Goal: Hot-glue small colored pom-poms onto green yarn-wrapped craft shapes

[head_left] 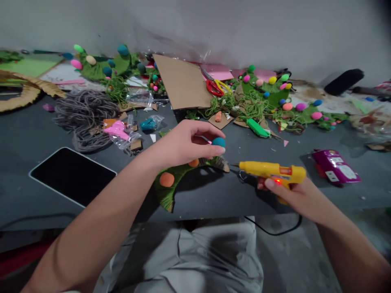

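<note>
A teal clay ball (218, 142) is pinched between the thumb and fingers of my left hand (195, 140). Below that hand lies a curved cardboard piece wrapped in green yarn (166, 197), with an orange ball (167, 179) and another orange ball (193, 162) on it. Its right tip is bare cardboard with grey strands around it. My right hand (285, 193) grips a yellow glue gun (271, 170) with a glowing red light. The gun's nozzle points left, close to the curved piece's right tip but apart from it.
A phone (73, 175) lies at left near grey yarn (84, 114). Behind are a cardboard sheet (183, 83), red-and-yellow scissors (216, 87), a green brush (258, 128) and yarn pieces with colourful balls (275, 95). A purple packet (336, 167) sits right; the gun's black cord (275, 234) hangs over the edge.
</note>
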{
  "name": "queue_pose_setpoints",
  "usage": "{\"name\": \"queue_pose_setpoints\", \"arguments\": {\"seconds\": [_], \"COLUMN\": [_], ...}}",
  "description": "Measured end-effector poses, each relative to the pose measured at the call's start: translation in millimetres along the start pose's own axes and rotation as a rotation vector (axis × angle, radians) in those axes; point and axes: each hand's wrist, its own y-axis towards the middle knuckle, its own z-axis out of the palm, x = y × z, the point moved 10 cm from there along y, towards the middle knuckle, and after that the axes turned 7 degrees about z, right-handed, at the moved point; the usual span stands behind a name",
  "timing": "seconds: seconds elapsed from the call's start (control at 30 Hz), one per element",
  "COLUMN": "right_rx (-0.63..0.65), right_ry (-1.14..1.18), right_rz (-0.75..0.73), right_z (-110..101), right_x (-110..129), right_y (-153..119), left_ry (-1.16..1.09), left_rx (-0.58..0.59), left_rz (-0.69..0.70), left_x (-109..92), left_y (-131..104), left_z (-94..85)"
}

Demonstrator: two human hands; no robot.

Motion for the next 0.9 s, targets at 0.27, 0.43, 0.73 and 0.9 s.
{"name": "queue_pose_setpoints", "arguments": {"seconds": [0.27, 0.43, 0.73, 0.9], "right_rx": [0.007, 0.021, -0.028, -0.026], "right_ry": [-0.053, -0.054, -0.101, -0.138], "right_rz": [-0.031, -0.029, -0.006, 0.024], "right_z": [10, 12, 9, 8], "right_x": [9, 11, 8, 2], "right_y": [7, 6, 6, 4], "left_ry": [0.080, 0.090, 0.096, 0.083], "left_rx": [0.001, 0.006, 0.010, 0.021], "left_rz": [0.022, 0.029, 0.030, 0.015], "left_x": [-4, -5, -4, -4], "left_y": [-1, -1, 1, 0], "left_z": [0.8, 1.7, 2.1, 4.8]}}
